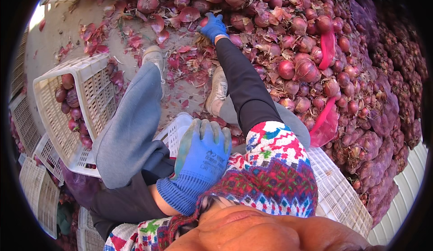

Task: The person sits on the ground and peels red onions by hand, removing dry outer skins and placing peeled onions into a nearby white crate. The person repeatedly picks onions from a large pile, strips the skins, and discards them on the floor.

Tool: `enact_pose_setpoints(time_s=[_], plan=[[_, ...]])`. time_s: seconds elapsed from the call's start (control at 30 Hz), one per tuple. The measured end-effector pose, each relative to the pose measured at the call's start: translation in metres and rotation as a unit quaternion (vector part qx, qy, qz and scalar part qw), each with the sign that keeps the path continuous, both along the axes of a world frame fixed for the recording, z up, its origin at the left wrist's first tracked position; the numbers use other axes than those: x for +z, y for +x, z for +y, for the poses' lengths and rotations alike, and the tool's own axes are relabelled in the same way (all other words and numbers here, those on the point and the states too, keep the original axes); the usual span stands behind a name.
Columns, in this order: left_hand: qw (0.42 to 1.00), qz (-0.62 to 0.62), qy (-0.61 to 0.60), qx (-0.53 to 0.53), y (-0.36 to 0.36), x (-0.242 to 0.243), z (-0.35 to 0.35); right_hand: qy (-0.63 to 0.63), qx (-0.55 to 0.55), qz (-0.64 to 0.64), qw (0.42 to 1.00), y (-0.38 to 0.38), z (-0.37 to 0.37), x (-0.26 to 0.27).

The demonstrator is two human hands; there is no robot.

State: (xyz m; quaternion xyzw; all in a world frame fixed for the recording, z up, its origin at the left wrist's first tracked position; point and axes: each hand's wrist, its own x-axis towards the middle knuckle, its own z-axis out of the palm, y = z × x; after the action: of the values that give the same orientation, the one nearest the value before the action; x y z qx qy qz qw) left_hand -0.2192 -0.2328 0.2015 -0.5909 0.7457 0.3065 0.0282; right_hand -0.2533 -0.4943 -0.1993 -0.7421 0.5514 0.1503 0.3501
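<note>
Out at the near edge of the onion pile, my right hand (213,26) wears a blue knitted work glove and is closed around a red onion (204,21), which shows between thumb and fingers. My left hand (203,152), in a blue glove with grey-green coated fingertips, lies bent in front of my lap with its back up. Its fingers lie side by side, and the palm is hidden. Red onions (306,70) with dry, papery skins are heaped ahead and to the right. Pink mesh strips (327,49) lie on them.
A tilted white plastic crate (76,68) holding onions stands left of my knee. More crates (39,196) are at the far left, another (341,190) at lower right. Filled mesh onion sacks (375,169) stack on the right. Loose onion skins (184,61) litter the floor around my shoes.
</note>
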Motion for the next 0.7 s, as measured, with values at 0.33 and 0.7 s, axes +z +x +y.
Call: enact_pose_setpoints(time_s=[0.33,0.7], plan=[[0.995,0.043,-0.027,-0.09,-0.025,0.019,0.02,0.252,-0.361,-0.389,0.809,-0.167,-0.007,0.065],[0.992,0.107,-0.012,-0.067,-0.029,0.028,0.028,-0.046,-0.594,-0.575,0.561,-0.283,-0.147,0.188]])
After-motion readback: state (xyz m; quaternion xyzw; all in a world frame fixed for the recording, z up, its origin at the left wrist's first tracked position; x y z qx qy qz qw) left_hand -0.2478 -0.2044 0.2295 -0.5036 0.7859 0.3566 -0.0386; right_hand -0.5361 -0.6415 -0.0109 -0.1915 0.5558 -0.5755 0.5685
